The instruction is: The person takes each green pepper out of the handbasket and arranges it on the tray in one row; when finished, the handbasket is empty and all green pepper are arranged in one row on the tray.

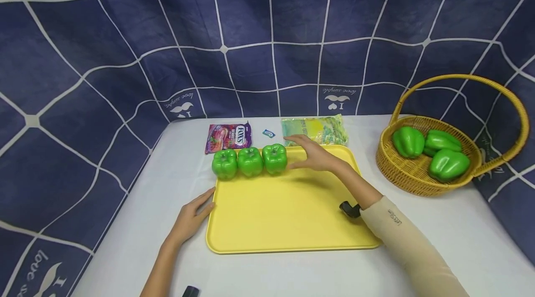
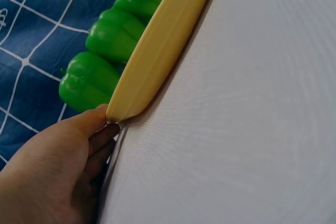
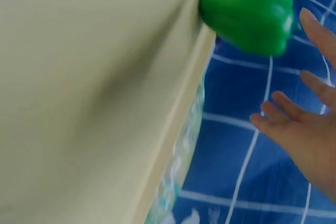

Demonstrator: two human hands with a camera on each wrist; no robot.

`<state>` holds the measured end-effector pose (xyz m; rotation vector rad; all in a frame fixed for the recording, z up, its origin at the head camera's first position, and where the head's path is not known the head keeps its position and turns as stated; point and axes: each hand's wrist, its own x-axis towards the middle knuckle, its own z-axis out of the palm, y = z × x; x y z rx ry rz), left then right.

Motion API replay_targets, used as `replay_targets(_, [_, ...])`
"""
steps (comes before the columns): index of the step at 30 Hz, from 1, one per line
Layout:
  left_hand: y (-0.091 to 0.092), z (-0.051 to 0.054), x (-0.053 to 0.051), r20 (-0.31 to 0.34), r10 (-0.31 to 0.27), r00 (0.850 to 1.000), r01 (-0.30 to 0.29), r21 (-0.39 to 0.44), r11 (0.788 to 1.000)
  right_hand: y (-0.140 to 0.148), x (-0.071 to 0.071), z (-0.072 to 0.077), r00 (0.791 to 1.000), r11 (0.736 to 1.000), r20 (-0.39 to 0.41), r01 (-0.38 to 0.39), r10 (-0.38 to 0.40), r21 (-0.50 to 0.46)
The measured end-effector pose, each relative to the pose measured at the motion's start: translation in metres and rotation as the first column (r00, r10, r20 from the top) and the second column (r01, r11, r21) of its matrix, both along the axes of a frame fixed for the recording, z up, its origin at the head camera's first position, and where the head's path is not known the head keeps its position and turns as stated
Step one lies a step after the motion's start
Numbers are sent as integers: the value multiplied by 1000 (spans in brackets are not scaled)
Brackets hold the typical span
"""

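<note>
My left hand (image 1: 192,215) is at the left rim of the yellow tray (image 1: 288,246); in the left wrist view its thumb and fingers (image 2: 97,116) hold the tray's edge. Three green bell peppers stand in a row at the tray's back left: a left one (image 1: 225,164), a middle one (image 1: 250,162) and a right one (image 1: 274,159). Just right of the right one, my right hand (image 1: 315,155) hovers over the tray's back edge. Its fingers are spread, with nothing between them, and in the right wrist view a gap separates them from the pepper (image 3: 247,11).
A wicker basket (image 1: 411,188) with a tall handle stands at the right, holding three more green peppers (image 1: 449,165). Behind the tray lie a purple Fox's candy bag (image 1: 227,137), a small blue wrapped piece (image 1: 269,133) and a green-yellow bag (image 1: 319,129). Dark blue checked cloth surrounds the white table.
</note>
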<state>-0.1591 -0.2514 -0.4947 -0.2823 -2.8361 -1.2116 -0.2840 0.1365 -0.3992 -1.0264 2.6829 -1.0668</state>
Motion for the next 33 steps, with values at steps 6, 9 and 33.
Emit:
replay_targets(6, [1, 1, 0, -9, -1, 1000, 1, -7, 1000, 59, 14, 6, 990, 991, -46, 134, -134, -1])
replay_targets(9, [0, 1, 1, -4, 4, 1000, -4, -8, 1000, 91, 21, 6, 970, 974, -94, 223, -224, -24])
replay_targets(33, [0, -2, -1, -24, -10, 1000, 10, 6, 1000, 267, 77, -18, 484, 505, -183, 859, -856, -89])
